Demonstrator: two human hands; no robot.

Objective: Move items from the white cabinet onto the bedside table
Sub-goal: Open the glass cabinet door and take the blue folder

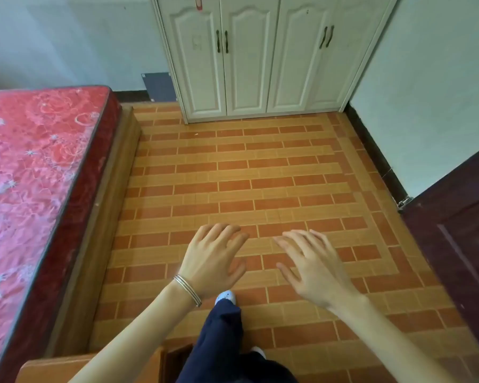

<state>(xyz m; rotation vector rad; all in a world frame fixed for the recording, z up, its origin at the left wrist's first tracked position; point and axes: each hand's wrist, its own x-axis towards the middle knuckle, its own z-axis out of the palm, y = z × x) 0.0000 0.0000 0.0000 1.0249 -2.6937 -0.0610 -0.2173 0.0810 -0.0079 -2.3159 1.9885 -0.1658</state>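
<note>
left hand point(213, 261) spread, empty | right hand point(313, 266) spread, empty | white cabinet point(271, 56) doors closed, top cropped

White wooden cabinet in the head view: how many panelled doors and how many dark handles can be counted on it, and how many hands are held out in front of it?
White panelled cabinet doors: 4
Dark metal door handles: 4
Bare hands: 2, left hand and right hand
Total: 10

Stretching both bare forearms forward, side by side, palms facing down. Holding left hand point(212, 258) flat and empty, fingers relaxed and close together. Spreading fingers of right hand point(313, 268), slightly blurred, also empty.
</note>
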